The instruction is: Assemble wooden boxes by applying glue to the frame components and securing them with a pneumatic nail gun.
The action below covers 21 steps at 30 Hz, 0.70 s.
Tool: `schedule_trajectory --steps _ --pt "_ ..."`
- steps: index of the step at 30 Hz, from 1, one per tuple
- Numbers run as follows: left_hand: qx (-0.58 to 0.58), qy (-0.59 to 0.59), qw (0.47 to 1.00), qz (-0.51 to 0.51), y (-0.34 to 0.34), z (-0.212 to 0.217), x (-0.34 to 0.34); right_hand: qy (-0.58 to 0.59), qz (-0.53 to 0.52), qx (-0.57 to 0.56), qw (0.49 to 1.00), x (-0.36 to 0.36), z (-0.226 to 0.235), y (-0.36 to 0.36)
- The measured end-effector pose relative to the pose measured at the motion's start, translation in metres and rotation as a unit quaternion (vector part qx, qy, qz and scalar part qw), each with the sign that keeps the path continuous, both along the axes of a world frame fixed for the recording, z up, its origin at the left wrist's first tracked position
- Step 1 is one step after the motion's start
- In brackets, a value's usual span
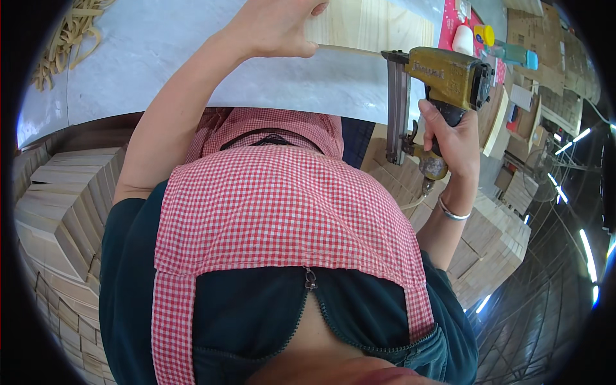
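My right hand (pixel 452 138) is wrapped round the handle of a yellow and black pneumatic nail gun (pixel 446 74), its long grey magazine standing on the left side. The gun's nose is close to the near right edge of a pale wooden board (pixel 378 25); whether they touch I cannot tell. At the board's left end my left hand (pixel 282 29) grips it, thumb at the near edge and fingers partly cut off by the top of the view. An air hose (pixel 417 200) runs from the base of the gun's handle.
The board lies on a pale, shiny worktable (pixel 160 45). Tan strips (pixel 74 38) are heaped at its far left. A white bottle (pixel 463 40), a yellow-capped container (pixel 484 34) and a clear bottle (pixel 513 54) stand at the right. Stacked wooden pieces (pixel 58 212) fill the left side.
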<state>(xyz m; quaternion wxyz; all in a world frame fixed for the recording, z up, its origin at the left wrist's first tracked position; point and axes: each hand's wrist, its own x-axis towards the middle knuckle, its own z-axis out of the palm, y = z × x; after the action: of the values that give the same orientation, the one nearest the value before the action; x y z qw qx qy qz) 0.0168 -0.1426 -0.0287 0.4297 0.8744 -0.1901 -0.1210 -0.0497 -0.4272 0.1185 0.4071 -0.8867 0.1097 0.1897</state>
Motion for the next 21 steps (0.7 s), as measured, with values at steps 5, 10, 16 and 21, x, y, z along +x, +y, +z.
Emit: schedule_trajectory --steps 5,10,16,21 --pt "0.000 0.078 0.997 0.002 0.005 0.012 -0.004 0.018 0.027 -0.047 0.998 0.005 0.006 0.003" --pt "-0.067 -0.001 0.997 -0.036 0.025 -0.019 -0.009 -0.021 0.032 -0.045 0.998 -0.010 0.009 0.027" --pt "-0.230 0.035 0.973 0.011 0.039 -0.030 -0.022 -0.026 0.028 0.018 0.999 -0.026 0.001 0.068" --pt "-0.231 0.039 0.972 0.002 0.037 -0.031 -0.020 0.002 0.050 0.029 0.998 -0.031 -0.005 0.089"
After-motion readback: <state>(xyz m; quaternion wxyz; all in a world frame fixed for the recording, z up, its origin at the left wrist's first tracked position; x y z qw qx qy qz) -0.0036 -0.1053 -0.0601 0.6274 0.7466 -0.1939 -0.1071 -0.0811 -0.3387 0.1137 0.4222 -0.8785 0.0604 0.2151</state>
